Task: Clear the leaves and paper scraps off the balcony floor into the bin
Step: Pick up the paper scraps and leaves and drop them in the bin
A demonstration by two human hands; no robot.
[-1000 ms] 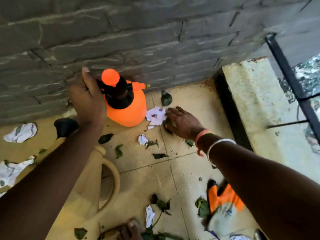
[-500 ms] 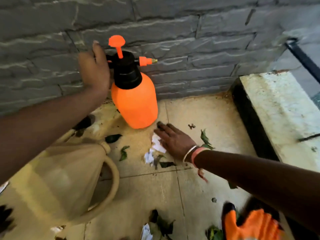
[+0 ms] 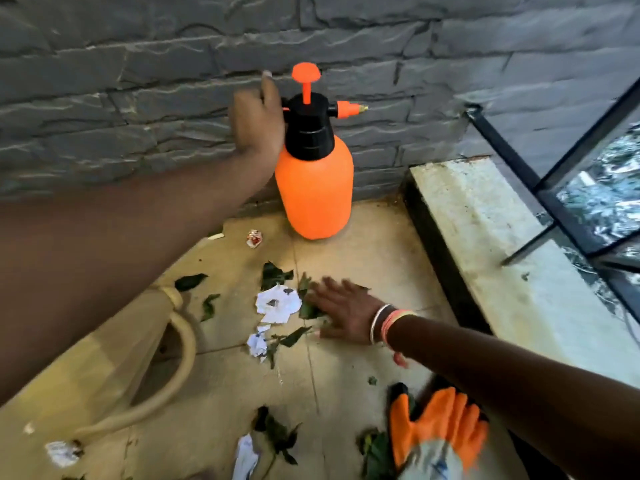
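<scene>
Nearest, at the bottom right, an orange-and-grey work glove (image 3: 440, 434) is seen on the tiled floor (image 3: 363, 244), with dark leaves (image 3: 375, 452) just beside it on its left. A leafy sprig (image 3: 275, 433) and a white paper strip (image 3: 244, 459) lie close together at the near edge. A crumpled scrap (image 3: 62, 452) is found at the near left, beside a beige can (image 3: 104, 358) with a loop handle that fills the left of the floor. Farther out, the right hand (image 3: 346, 311), somewhat blurred, is laid palm down on the tiles. Its fingers (image 3: 329, 285) are straight and spread, pressed flat on a patch of green leaves (image 3: 308, 308), and nothing is gripped. Bangles (image 3: 384, 323) are worn at that wrist. Touching the patch on its left, a large torn white paper (image 3: 278, 303) is seen, with a smaller crumpled piece (image 3: 258, 342) just nearer. Single leaves (image 3: 189, 281) are scattered to the left of these. A small red-and-white wrapper (image 3: 254, 238) lies farther still. At the far edge an orange pressure sprayer (image 3: 315, 188) stands upright on the floor against the grey stone wall (image 3: 138, 98). The left hand (image 3: 258, 123) is held at the left side of its black head, back towards the camera with one finger raised; whether anything is gripped cannot be told. To the right, a pale ledge (image 3: 485, 237) and a black railing (image 3: 554, 174) are seen.
</scene>
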